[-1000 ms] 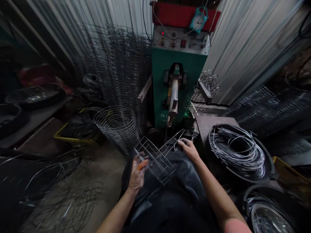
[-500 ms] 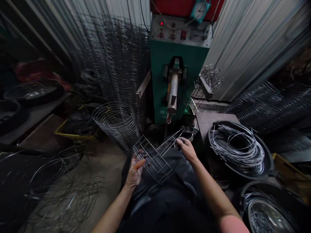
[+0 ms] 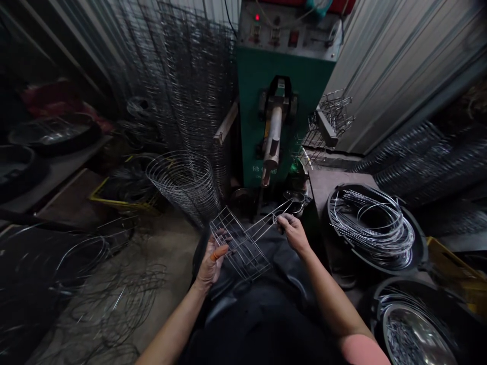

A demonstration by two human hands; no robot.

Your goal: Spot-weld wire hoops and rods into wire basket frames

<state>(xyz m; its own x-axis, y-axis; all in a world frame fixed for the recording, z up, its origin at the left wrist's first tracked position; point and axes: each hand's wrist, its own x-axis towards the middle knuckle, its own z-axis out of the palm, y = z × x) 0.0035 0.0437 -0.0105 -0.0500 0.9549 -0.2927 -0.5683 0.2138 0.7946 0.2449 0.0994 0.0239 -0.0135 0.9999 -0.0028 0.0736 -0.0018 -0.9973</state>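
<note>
A small wire basket [image 3: 243, 248] with a long double-wire arm is held over my lap. My left hand [image 3: 213, 258], with an orange cover on its thumb, grips the left side of the basket's grid. My right hand [image 3: 291, 230] is closed by the basket's wire arm, pinching a small wire ring [image 3: 274, 219] against it. Just beyond the hands, the rod-like electrode [image 3: 272, 139] of a green machine [image 3: 251, 101] points down toward me. The wire arm's end lies below its tip, apart from it.
A round wire basket [image 3: 180, 175] stands left of the machine, before tall stacks of wire rings [image 3: 194, 76]. At right, a black tub [image 3: 421, 248] of wire hoops sits on a board. Below it is a metal bowl [image 3: 429, 324] of small pieces. Loose wires [image 3: 114, 299] cover the floor at left.
My view has tilted slightly downward, so the machine sits higher in the picture. Both hands keep their hold on the wire basket, which has hardly moved.
</note>
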